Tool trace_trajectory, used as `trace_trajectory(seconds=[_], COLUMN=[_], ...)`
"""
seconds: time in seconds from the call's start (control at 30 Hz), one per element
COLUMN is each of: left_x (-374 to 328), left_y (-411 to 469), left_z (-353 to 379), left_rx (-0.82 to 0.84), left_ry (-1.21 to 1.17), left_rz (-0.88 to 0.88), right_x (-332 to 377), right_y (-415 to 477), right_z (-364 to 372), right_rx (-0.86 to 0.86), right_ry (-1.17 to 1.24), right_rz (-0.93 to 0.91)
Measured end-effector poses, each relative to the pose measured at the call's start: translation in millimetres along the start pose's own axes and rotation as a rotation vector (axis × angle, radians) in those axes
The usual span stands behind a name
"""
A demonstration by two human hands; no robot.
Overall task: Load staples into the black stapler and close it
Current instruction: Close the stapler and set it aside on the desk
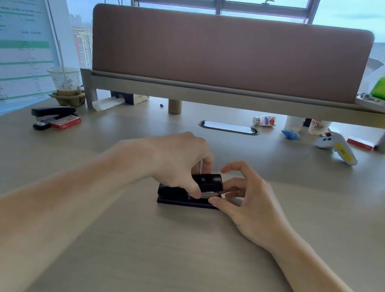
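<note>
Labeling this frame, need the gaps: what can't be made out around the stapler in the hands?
All head view:
- Stapler: the left hand covers its rear, so the hinge is hidden.
- Staples: only a blurred silver strip shows; whether they sit in the channel is unclear.
- Right hand: its fingers hide the front tip.
- Poster: text too blurred, cut off left.

Both bare forearms reach in toward the black stapler (189, 193). Left hand (179, 161) arched over its top, fingers curled down, gripping the raised lid. Right hand (250, 205) at its right end, thumb and fingertips pinched there.
</note>
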State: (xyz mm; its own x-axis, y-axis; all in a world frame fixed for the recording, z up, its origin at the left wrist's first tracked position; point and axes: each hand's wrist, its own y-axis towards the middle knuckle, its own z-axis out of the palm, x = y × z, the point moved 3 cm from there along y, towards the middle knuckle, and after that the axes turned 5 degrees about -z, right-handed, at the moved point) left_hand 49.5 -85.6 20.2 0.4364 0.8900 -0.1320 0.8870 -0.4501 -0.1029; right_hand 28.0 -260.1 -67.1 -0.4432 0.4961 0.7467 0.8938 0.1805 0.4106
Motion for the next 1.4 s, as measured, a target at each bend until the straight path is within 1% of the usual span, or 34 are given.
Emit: trace_trajectory(seconds=[0.1,0.17,0.23,0.3,0.37,0.47,0.77,0.93,1.13,1.27,1.4], left_x=[1,-1,-3,-6,-9,-8,-11,-7,-11,-12,-12], left_y=[2,3,10,16,18,21,18,21,17,17,15], left_z=[4,10,21,34,44,48,49,51,47,46,46], left_rx=[0.005,0.030,0.035,-0.017,-0.054,-0.099,-0.107,-0.150,-0.167,-0.197,-0.190], left_ry=[-0.020,-0.186,-0.355,-0.375,-0.358,-0.346,-0.386,-0.312,-0.279,-0.301,-0.300], left_rz=[-0.014,-0.078,-0.189,-0.291,-0.323,-0.321,-0.297,-0.299,-0.242,-0.234,-0.227], right_x=[0,0,1,2,2,2,2,3,2,1,1], right_y=[0,0,0,-1,-1,0,0,-1,-1,-1,-1], right_z=[0,1,1,1,1,1,2,2,1,1,1], right_rx=[0.003,0.004,0.009,0.006,0.002,0.000,0.009,0.024,0.015,0.011,0.013], right_ry=[0.019,-0.001,-0.021,-0.022,-0.028,-0.033,-0.012,-0.020,-0.021,-0.017,-0.021], right_rz=[-0.006,-0.008,-0.005,-0.006,-0.012,-0.017,-0.012,-0.004,-0.014,-0.012,-0.020])
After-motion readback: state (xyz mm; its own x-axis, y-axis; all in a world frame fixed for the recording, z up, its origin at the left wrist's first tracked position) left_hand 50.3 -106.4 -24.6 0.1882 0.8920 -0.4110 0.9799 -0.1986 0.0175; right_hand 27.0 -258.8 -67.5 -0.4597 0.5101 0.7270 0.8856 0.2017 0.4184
